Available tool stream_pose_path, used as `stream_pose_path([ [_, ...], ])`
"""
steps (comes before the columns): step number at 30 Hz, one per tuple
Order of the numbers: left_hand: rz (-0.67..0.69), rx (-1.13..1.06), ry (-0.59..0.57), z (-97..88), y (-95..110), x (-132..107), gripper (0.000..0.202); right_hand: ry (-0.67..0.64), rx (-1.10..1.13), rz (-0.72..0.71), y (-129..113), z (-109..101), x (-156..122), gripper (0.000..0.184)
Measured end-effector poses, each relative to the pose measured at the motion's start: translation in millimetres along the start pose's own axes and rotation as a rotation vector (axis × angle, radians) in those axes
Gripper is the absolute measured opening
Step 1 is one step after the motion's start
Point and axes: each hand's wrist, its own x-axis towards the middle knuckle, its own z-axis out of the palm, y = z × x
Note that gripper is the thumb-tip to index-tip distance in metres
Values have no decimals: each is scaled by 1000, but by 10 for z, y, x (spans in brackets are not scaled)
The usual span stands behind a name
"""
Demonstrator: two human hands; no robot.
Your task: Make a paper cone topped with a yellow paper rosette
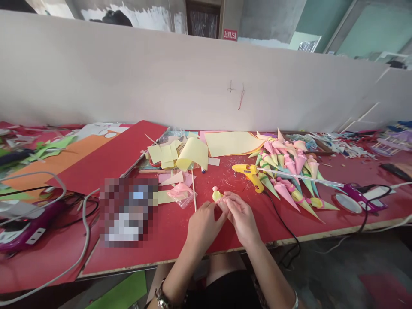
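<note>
Both of my hands meet over the red table near its front edge. Between their fingertips is a small yellow paper piece with a pink tip. My left hand has its fingers closed around the lower left of it. My right hand pinches at its right side, thumb and fingers pressed together. The lower part of the piece is hidden by my fingers. A yellow glue gun lies just beyond my right hand. To the right is a heap of pink, yellow and green paper cones.
Yellow paper pieces and a thin stick lie left of my hands, near a pixelated dark object. Purple power strips with cables stand at both sides. A low pale partition runs along the back.
</note>
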Motion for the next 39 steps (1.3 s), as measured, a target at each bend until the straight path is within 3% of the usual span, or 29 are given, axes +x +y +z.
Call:
stream_pose_path([
  [12,-1,-11,-29,-88,-101,64,27,-106,68,-86,0,22,12,13],
  [17,-4,23,-67,-55,-118,79,27,-113,-69,-89,-43,-82,32,12],
  [24,42,-14,-79,14,-125,51,29,-117,-325,17,-73,-125,-3,16],
  [30,113,0,-30,59,-166,16,26,-47,-487,-40,-59,-52,-105,18],
  [39,244,110,121,191,-194,-12,8,-134,-609,-195,-50,-80,-130,17],
])
